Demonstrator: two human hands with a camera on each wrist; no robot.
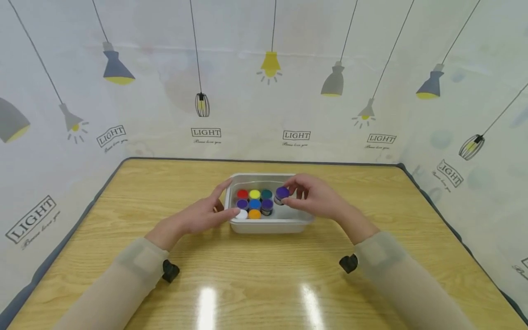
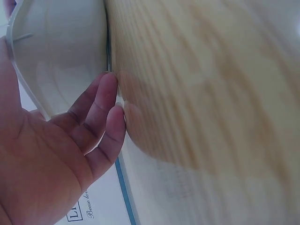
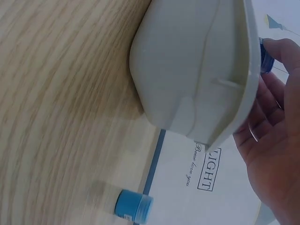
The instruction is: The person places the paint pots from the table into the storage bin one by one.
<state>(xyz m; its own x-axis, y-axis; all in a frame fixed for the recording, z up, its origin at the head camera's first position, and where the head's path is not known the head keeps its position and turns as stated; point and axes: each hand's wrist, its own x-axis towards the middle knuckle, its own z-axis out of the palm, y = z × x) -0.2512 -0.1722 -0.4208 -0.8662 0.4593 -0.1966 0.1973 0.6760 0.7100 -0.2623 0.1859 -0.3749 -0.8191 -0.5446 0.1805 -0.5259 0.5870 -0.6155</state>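
Note:
A white plastic tub [image 1: 270, 227] stands on the table with several small paint jars in its left half, among them a red jar [image 1: 242, 194], a yellow jar [image 1: 255, 195] and an orange jar [image 1: 254, 214]. Between thumb and fingers my right hand [image 1: 315, 196] pinches a purple-lidded paint jar [image 1: 282, 192], tilted over the tub's right half. My left hand [image 1: 202, 214] lies against the tub's left side, index finger along the rim, thumb over the white jar [image 1: 241, 214]. In the left wrist view its other fingers [image 2: 110, 91] rest low beside the tub wall.
A blue jar [image 3: 133, 206] lies in the right wrist view on the table beyond the tub; the head view does not show it. Wooden tabletop [image 1: 255, 270] surrounds the tub, and a lamp-printed backdrop [image 1: 239, 91] stands along its far and side edges.

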